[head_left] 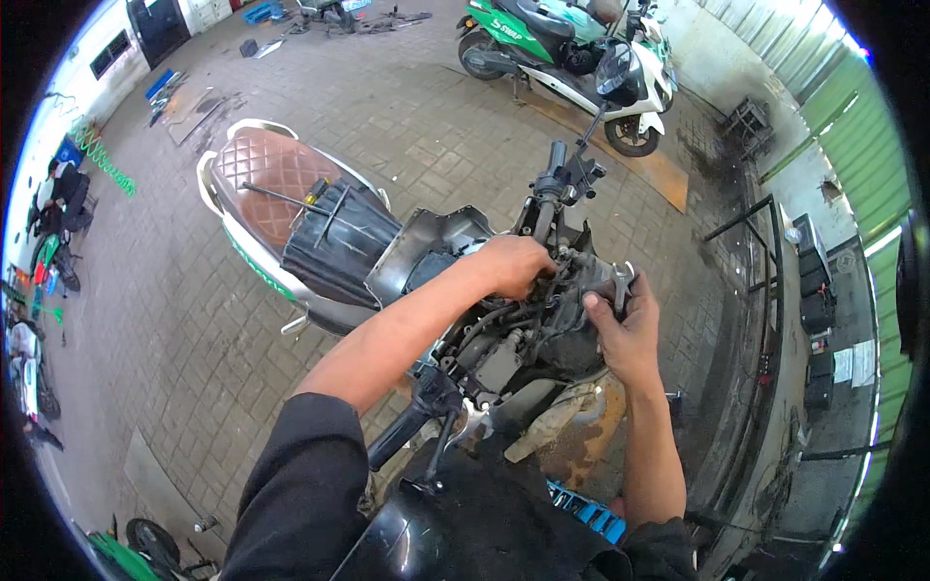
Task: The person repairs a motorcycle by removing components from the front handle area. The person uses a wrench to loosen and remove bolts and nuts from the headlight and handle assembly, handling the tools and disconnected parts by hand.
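Scooter front end point(542, 353): exposed, beneath both hands.
Left hand point(518, 265): fingers curled among its parts; cannot tell what they grip.
Right hand point(632, 334): narrow, thumb and fingers holding a wrench point(622, 281).
Count: one wrench, two handlebar grips point(397, 436).
Forearms point(392, 334): left slants across, right rises from below.

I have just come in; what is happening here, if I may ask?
A person is working on a scooter whose front is opened up. The left hand reaches in among the exposed parts by the handlebar; what it touches there is hidden. The right hand holds a metal wrench beside them.
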The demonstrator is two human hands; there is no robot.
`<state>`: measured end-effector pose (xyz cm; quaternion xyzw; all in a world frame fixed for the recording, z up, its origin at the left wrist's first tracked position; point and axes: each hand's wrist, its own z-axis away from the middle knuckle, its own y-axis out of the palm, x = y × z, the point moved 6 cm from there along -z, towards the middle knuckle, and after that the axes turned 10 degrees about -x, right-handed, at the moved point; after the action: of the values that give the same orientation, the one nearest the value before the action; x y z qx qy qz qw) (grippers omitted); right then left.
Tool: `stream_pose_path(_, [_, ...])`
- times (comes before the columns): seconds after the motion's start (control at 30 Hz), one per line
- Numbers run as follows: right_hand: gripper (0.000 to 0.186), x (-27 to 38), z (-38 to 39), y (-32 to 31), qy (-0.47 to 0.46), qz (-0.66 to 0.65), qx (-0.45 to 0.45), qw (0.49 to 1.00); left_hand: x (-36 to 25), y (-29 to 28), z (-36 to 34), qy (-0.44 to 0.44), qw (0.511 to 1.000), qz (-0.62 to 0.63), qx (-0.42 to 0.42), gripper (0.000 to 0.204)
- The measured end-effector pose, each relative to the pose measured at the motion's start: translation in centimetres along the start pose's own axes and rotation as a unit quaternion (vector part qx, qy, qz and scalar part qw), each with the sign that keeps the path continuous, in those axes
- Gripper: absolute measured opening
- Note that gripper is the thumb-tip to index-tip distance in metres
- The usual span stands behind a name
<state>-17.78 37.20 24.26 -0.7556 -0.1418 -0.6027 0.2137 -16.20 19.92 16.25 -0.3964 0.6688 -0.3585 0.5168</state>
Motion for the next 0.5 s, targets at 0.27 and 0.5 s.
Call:
stream_pose_path(0.27, [0.036, 0.9, 0.6, -0.6, -0.025, 0.065, -0.014, 0.997, -0.7, 1.0, 0.7, 0.117, 0.987, -0.064, -0.092, 0.027])
stream_pose_path(0.5, [0.031, -0.3, 1.4, -0.1, -0.072, 0.049, -0.033, 0.996, -0.3, 0.8, 1.8, 0.137, 0.980, -0.044, -0.135, 0.031])
